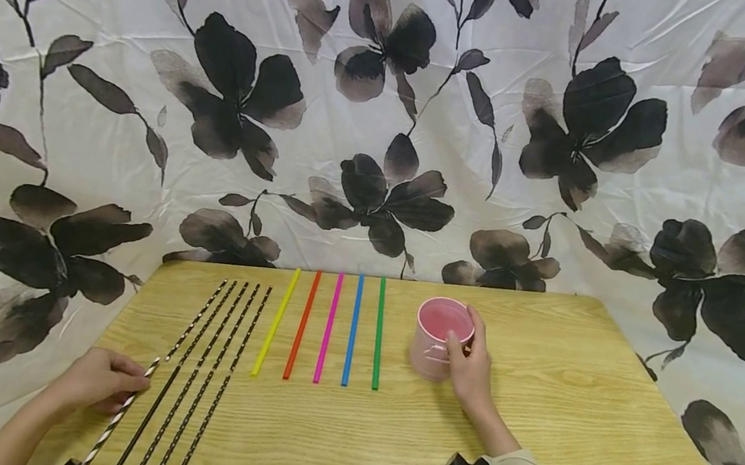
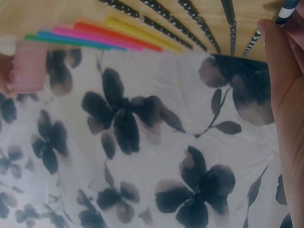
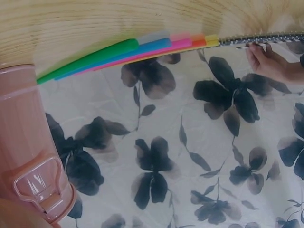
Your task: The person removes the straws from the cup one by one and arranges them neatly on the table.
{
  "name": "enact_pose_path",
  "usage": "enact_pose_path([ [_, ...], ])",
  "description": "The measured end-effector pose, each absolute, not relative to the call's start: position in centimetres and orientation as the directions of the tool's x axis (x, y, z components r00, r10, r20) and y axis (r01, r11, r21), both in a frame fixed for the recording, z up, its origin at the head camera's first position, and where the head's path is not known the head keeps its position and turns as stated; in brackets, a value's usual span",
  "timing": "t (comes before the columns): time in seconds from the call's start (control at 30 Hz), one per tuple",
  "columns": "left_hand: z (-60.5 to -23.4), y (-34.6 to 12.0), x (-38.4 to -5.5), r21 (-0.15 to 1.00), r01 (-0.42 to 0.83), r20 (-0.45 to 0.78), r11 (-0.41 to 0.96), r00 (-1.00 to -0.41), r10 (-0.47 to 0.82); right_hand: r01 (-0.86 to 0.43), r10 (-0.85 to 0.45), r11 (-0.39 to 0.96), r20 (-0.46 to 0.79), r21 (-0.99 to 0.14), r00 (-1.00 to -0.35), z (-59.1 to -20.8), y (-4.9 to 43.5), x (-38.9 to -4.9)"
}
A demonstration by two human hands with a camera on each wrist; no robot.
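At the table's left side my left hand [image 1: 103,379] pinches a black-and-white striped straw [image 1: 121,414] between thumb and fingers. The same striped straw [image 2: 288,11] shows at the top right corner of the left wrist view. Dark patterned straws [image 1: 206,336] lie just right of this hand, side by side in two rows. My right hand [image 1: 472,370] grips a pink cup [image 1: 427,352] from its right side, thumb near the rim and fingers behind. The cup stands upright; its wire-like handle [image 3: 38,185] is folded against the wall in the right wrist view.
Between the patterned straws and the cup lie a yellow straw [image 1: 275,321], a red straw [image 1: 302,323], a magenta straw [image 1: 329,328], a blue straw [image 1: 353,331] and a green straw [image 1: 379,334]. A floral cloth [image 1: 387,110] hangs behind the wooden table [image 1: 577,382].
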State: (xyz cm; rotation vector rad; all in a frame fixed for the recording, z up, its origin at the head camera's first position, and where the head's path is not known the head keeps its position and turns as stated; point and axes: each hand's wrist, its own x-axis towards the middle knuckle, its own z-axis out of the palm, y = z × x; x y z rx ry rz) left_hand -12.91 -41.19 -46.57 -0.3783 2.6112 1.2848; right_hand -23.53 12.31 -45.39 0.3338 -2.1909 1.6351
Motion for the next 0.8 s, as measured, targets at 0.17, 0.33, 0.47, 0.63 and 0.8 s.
enact_pose_path([
  [0.17, -46.8, -40.8, -12.8, 0.728, -0.348, -0.305, 0.590, -0.936, -0.175, -0.411, 0.030, 0.281, 0.436, -0.867, -0.900, -45.3, 12.3, -23.3],
  [0.33, -46.7, -40.3, -12.8, 0.712, -0.381, -0.315, 0.590, -0.924, -0.217, -0.417, 0.029, 0.268, 0.440, -0.868, -0.898, -45.5, 12.3, -23.4],
  [0.47, -46.6, -40.2, -12.8, 0.704, -0.394, -0.322, 0.590, -0.919, -0.230, -0.418, 0.030, 0.268, 0.441, -0.868, -0.897, -45.5, 12.3, -23.5],
  [0.63, -46.7, -40.1, -12.9, 0.704, -0.404, -0.326, 0.584, -0.915, -0.239, -0.415, 0.027, 0.269, 0.438, -0.869, -0.899, -45.4, 12.3, -23.5],
  [0.8, -46.8, -40.0, -13.0, 0.719, -0.415, -0.334, 0.558, -0.910, -0.245, -0.407, 0.026, 0.262, 0.428, -0.875, -0.904, -45.4, 12.2, -23.5],
])
